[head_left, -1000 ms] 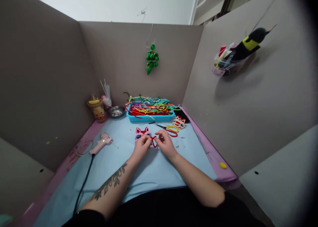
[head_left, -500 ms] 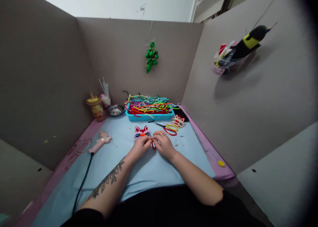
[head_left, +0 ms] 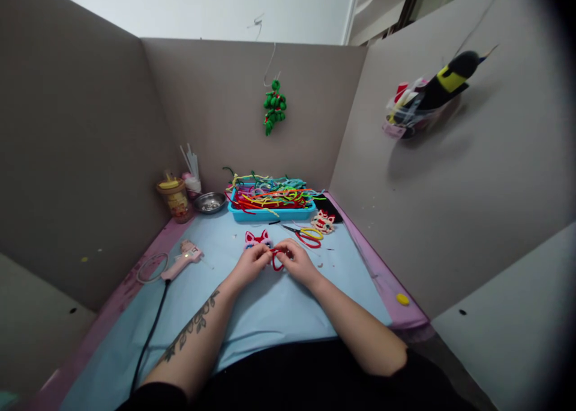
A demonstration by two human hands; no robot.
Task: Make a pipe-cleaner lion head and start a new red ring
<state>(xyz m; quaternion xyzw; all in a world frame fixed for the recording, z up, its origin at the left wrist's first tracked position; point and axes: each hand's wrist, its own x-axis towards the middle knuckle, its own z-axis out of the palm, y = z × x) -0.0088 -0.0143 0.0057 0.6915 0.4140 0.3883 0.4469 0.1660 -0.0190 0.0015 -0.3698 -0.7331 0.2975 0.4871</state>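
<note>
Between my two hands a red pipe cleaner [head_left: 278, 265] is bent into a loop that hangs below the fingers. My left hand [head_left: 252, 263] pinches one end of it. On the other side my right hand [head_left: 294, 260] grips it with curled fingers. Just behind my left hand lies a pink and red animal face made of pipe cleaners [head_left: 258, 239], with pointed ears; its lower part is hidden by the hand. Scissors with red and yellow handles [head_left: 308, 237] rest beyond my right hand, beside a cream and red animal face [head_left: 323, 221].
A blue tray [head_left: 270, 215] heaped with colourful pipe cleaners stands at the back, next to a metal bowl [head_left: 210, 203] and a lidded cup [head_left: 174, 200]. A pink glue gun [head_left: 183, 260] with a cord lies left. Grey panels surround the table; a green ornament [head_left: 274, 107] hangs behind.
The red loop shows wider and more fully below my fingers. My left hand has shifted slightly left and down, covering more of the pink face. My right hand has turned a little.
</note>
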